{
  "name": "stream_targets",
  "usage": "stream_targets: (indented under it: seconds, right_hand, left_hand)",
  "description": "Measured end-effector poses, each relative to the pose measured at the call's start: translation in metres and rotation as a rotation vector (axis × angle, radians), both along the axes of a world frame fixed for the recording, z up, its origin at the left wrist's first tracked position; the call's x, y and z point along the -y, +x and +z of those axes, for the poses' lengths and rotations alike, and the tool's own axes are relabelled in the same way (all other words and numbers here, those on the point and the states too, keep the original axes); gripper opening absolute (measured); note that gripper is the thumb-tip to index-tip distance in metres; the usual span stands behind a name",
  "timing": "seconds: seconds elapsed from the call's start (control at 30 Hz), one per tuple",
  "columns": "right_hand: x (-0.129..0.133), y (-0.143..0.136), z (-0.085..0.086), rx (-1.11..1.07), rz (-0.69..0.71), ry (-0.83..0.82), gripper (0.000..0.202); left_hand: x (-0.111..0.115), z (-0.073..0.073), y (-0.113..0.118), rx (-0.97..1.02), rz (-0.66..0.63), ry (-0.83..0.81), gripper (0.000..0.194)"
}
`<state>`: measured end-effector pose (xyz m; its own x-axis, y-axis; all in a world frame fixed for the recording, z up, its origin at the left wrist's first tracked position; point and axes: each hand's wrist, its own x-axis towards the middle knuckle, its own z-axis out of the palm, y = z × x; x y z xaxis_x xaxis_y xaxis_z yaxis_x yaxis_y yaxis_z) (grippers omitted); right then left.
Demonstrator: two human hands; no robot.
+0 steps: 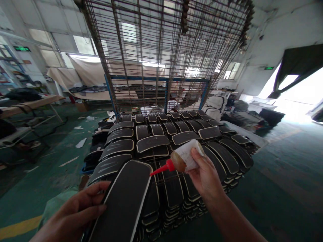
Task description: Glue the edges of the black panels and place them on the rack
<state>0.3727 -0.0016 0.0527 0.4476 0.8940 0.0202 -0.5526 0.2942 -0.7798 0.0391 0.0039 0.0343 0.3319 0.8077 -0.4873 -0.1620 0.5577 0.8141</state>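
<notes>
My left hand [80, 210] grips the left edge of a long black panel [123, 201] with rounded corners and a pale rim, tilted up toward me. In my right hand [205, 171] is a squeeze bottle [185, 156] with a whitish wrapped body and a red nozzle [164, 167], held on its side. The nozzle's tip meets the panel's pale rim near its upper right corner. Behind and beneath lie stacked rows of similar curved black panels [152, 143] with pale edges. The panel's lower end runs out of the picture.
A tall wire-mesh rack [153, 43] rises behind the stacked panels, on a blue frame [165, 95]. At left stands a work table [32, 102], and paper scraps [81, 143] litter the green floor. White bundles [214, 106] are piled at the right.
</notes>
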Motion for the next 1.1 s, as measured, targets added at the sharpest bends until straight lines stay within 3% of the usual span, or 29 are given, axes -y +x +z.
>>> stream_targets:
  seconds: [0.17, 0.4, 0.67, 1.0, 1.1]
  right_hand:
    - [0.005, -0.006, -0.003, 0.021, 0.007, -0.002, 0.031]
    - [0.012, -0.016, -0.011, 0.011, 0.052, 0.019, 0.029]
    - [0.025, -0.028, -0.012, 0.064, 0.106, 0.019, 0.029]
    - [0.041, -0.033, -0.022, 0.127, 0.241, 0.065, 0.036]
    - [0.045, -0.034, -0.023, 0.154, 0.281, 0.083, 0.038]
  left_hand:
    - [-0.007, 0.000, -0.006, -0.023, -0.039, -0.022, 0.054]
    - [-0.004, 0.019, 0.012, 0.019, -0.055, -0.013, 0.051]
    - [0.002, 0.040, 0.027, -0.058, 0.061, 0.052, 0.054]
    - [-0.004, 0.048, 0.031, -0.118, 0.133, 0.116, 0.043]
    - [-0.006, 0.047, 0.028, -0.035, 0.160, 0.105, 0.041]
